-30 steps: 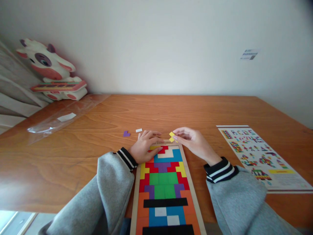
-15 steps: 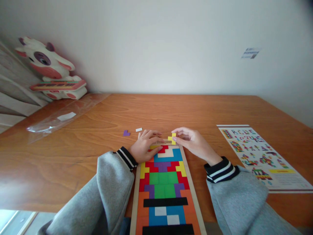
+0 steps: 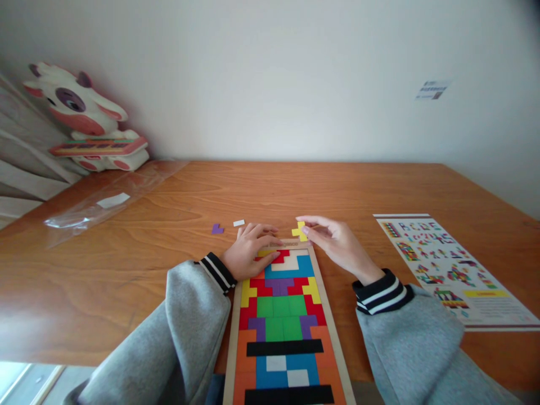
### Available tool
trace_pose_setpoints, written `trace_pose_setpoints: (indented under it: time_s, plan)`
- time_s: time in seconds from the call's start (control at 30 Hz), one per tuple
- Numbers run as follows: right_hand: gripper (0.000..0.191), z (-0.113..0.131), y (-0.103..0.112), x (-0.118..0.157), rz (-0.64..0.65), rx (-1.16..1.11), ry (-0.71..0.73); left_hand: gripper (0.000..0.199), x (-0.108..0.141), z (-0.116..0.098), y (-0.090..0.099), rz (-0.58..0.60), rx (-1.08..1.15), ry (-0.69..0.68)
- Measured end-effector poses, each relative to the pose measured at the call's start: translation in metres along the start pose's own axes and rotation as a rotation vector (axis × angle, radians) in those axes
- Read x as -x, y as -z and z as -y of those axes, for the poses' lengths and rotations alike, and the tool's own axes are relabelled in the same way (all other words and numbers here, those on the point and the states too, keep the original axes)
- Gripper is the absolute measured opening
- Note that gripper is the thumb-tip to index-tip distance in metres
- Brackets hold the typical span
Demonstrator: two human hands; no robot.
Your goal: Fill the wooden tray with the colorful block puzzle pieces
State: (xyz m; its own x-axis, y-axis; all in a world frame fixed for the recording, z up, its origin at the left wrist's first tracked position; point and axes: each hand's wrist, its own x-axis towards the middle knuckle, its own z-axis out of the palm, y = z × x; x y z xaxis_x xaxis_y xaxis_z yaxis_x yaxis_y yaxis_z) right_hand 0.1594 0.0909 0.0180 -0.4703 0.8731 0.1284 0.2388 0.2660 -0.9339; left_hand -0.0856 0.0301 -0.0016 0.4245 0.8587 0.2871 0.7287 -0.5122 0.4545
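A wooden puzzle board [image 3: 337, 337] filled with coloured pieces lies lengthwise in front of me. My left hand [image 3: 252, 250] rests over its top left corner with the fingers apart, near a red piece [image 3: 281, 257], holding nothing that shows. My right hand [image 3: 335, 242] pinches a yellow piece [image 3: 300, 231] between thumb and fingers, just above the board's top right edge. Beyond my left hand, a purple piece [image 3: 217, 229] and a white piece [image 3: 238, 223] lie on the table.
On the wooden table [image 3: 304, 185], a printed pattern sheet [image 3: 455, 270] lies at the right. A clear plastic bag [image 3: 84, 211] lies at the left, near a cow-shaped toy keyboard [image 3: 99, 147]. A pale wall stands behind.
My right hand has lifted the yellow piece slightly up and away from the board's top edge, tilting it a little. My left hand has hardly moved.
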Motion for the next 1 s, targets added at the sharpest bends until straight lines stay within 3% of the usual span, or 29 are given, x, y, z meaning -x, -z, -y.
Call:
trace_pose_setpoints:
  time_s: [0.1,0.27,0.43,0.63,1.0]
  plan:
    - [0.039,-0.0003,-0.0006,-0.0001,-0.009,0.014,0.006,0.025,-0.0006,-0.0008,0.0009,0.006,-0.001,0.009]
    - [0.028,0.0028,-0.0022,0.0015,0.076,0.026,0.034,0.026,-0.0009,-0.0014,0.0019,0.017,-0.002,0.008]
    - [0.041,0.0002,-0.0034,0.0024,0.104,-0.066,-0.005,0.027,-0.0008,-0.0011,0.0015,0.024,-0.002,0.011]
    - [0.03,-0.0018,-0.0037,0.001,0.139,-0.083,-0.092,0.026,-0.0011,-0.0015,0.0024,0.029,0.0,0.015]
    - [0.023,0.001,-0.0062,0.0036,0.236,0.042,-0.11,0.025,-0.0002,0.0006,-0.0006,0.01,-0.009,-0.006]
